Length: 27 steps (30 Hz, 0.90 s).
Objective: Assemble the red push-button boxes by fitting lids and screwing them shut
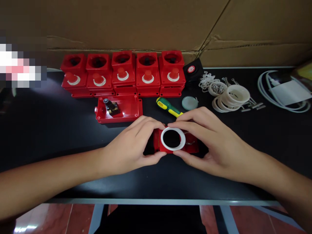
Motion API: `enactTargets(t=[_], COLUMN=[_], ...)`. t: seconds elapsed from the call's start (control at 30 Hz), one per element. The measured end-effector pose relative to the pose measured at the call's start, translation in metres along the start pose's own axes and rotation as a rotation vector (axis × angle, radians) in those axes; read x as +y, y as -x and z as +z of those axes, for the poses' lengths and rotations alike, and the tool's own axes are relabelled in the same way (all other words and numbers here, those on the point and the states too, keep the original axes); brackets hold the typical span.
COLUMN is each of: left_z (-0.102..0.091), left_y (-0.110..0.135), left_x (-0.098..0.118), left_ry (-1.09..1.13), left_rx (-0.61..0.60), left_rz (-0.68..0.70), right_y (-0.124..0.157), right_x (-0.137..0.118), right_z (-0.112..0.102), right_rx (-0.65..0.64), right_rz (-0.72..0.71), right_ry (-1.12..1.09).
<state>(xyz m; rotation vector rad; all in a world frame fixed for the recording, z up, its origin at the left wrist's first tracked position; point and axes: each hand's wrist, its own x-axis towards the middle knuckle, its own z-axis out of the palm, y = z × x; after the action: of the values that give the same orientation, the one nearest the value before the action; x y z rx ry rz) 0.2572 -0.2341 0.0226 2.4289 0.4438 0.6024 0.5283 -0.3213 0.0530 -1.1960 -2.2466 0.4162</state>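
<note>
A white plastic ring [183,139] sits on a red plastic cover [192,148] above the black table; the ring's opening looks black. My left hand [129,148] is closed around the cover's left part, fingertips at the far edge and thumb at the near edge, close to the ring. From the other side, the fingers and thumb of my right hand [216,149] pinch the ring's far and near rims. Behind my hands lie a screwdriver [168,107] with a green and yellow handle and a clear round disc [189,103].
An open red box [128,109] holds a black push-button switch [110,106]. Several red boxes with round buttons [148,76] line the back, beside a black piece [191,69]. White rings [237,94], metal pieces [255,106], white chains [207,79] and a coiled cable [264,89] lie right.
</note>
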Motion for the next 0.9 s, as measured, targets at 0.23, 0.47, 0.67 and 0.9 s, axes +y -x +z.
enactTargets(t=[0.23, 0.47, 0.67, 0.9], left_z=[-0.0007, -0.001, -0.0013, -0.001], left_y=[-0.0017, -0.0009, -0.0005, -0.0009], left_x=[0.0018, 0.0014, 0.0013, 0.0011], left_ry=[0.008, 0.001, 0.003, -0.005], left_rx=[-0.026, -0.02, -0.016, -0.015], left_rz=[-0.03, -0.02, -0.013, -0.014], right_y=[0.0008, 0.0017, 0.0019, 0.001], right_x=[0.0007, 0.0031, 0.0043, 0.0049], right_z=[0.0009, 0.0033, 0.0034, 0.0025], right_rx=[0.003, 0.007, 0.004, -0.01], right_rz=[0.013, 0.016, 0.025, 0.031], right_ry=[0.001, -0.025, -0.044, -0.05])
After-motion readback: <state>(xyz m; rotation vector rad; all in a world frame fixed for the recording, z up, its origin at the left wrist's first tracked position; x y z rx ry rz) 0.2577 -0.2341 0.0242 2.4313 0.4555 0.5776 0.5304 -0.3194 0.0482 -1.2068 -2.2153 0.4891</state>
